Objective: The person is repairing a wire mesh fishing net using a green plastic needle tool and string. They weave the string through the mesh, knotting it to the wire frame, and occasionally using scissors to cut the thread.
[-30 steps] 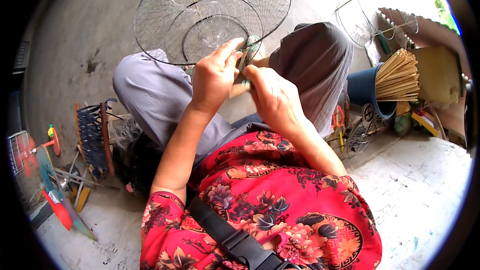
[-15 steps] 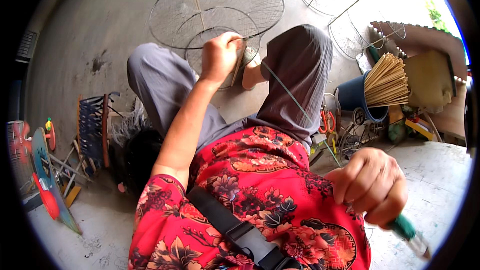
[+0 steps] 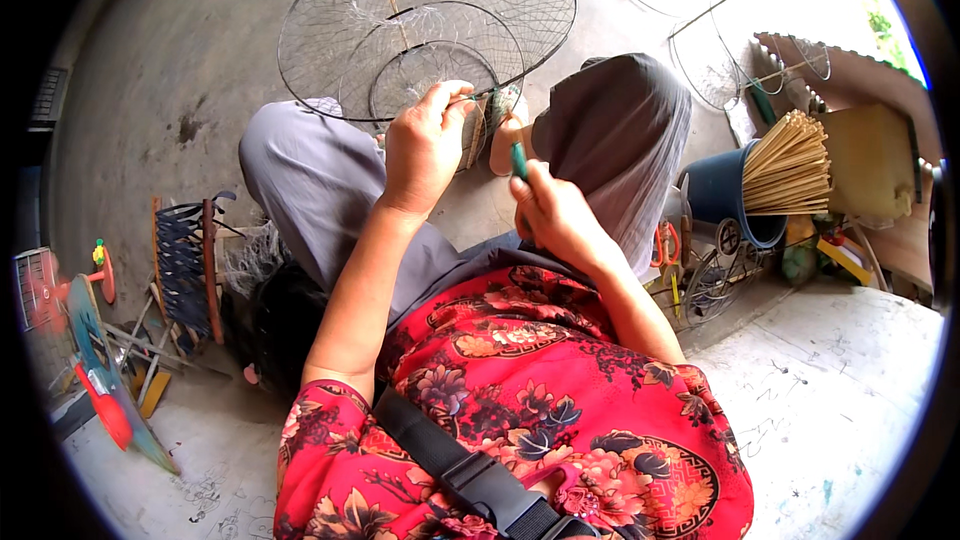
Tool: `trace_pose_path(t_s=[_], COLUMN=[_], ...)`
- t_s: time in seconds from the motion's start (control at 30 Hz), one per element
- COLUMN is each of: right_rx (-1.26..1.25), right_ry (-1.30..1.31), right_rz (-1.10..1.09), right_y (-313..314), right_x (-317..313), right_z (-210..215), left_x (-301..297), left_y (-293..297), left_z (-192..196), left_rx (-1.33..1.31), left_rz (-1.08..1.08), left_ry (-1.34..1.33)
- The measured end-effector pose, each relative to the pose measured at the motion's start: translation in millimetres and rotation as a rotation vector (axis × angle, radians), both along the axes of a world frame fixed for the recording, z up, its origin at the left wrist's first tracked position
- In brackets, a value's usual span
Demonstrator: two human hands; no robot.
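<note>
My left hand [image 3: 425, 155] pinches the near rim of a round net cage [image 3: 330, 105], whose black hoops carry thin mesh. A bit of green twine [image 3: 488, 93] shows on the rim by those fingertips. Just right and nearer, my right hand [image 3: 562, 220] is closed around a netting needle [image 3: 519, 160] wound with green twine. The needle points up toward the rim, its far end close to my left fingers. The cage rests on the floor between and beyond my knees. Most of the needle's lower part is hidden in my right hand.
At the right a blue bucket [image 3: 715, 190] holds a bundle of wooden sticks [image 3: 790, 165], beside a yellowish container [image 3: 873, 162]. Orange-handled scissors [image 3: 664, 243] hang near my right knee. More hooped nets [image 3: 705, 60] lie far right. A folding chair [image 3: 185, 270] stands at the left.
My right hand has come back from the lower right to beside my left hand, bringing the netting needle. The stretched green twine no longer shows taut. My left hand stays at the rim.
</note>
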State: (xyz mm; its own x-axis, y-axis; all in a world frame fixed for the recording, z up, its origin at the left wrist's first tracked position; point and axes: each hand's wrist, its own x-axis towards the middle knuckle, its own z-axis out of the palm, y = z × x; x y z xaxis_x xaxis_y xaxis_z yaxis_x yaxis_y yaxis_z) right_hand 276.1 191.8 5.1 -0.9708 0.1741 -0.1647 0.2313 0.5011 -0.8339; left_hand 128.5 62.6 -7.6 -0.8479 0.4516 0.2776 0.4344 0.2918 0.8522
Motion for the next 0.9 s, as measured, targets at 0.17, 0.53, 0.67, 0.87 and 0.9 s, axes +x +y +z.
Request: trace_pose_path(t_s=[0.17, 0.53, 0.67, 0.87, 0.9], right_rx=[-0.100, -0.556, -0.612, -0.051, -0.619], right_ry=[0.050, 0.232, 0.297, 0.422, 0.469], right_rz=[0.083, -0.121, -0.337, -0.196, -0.445], right_y=[2.1, 9.1, 14.3, 23.2, 28.0], right_x=[-11.6, -44.1, -59.2, -78.4, -73.6], right_z=[-42.6, -34.1, -10.5, 59.9, 64.2], left_x=[-4.7, 2.5, 8.7, 8.8, 8.7], left_y=[-4.3, -2.8, -5.4, -3.6, -5.0], left_z=[8.3, 20.8, 27.4, 22.1, 22.2], left_rx=[-0.069, -0.095, -0.146, -0.021, -0.023], left_rz=[-0.012, -0.025, -0.035, -0.121, -0.112], left_ry=[-0.009, -0.088, -0.320, -0.007, -0.094])
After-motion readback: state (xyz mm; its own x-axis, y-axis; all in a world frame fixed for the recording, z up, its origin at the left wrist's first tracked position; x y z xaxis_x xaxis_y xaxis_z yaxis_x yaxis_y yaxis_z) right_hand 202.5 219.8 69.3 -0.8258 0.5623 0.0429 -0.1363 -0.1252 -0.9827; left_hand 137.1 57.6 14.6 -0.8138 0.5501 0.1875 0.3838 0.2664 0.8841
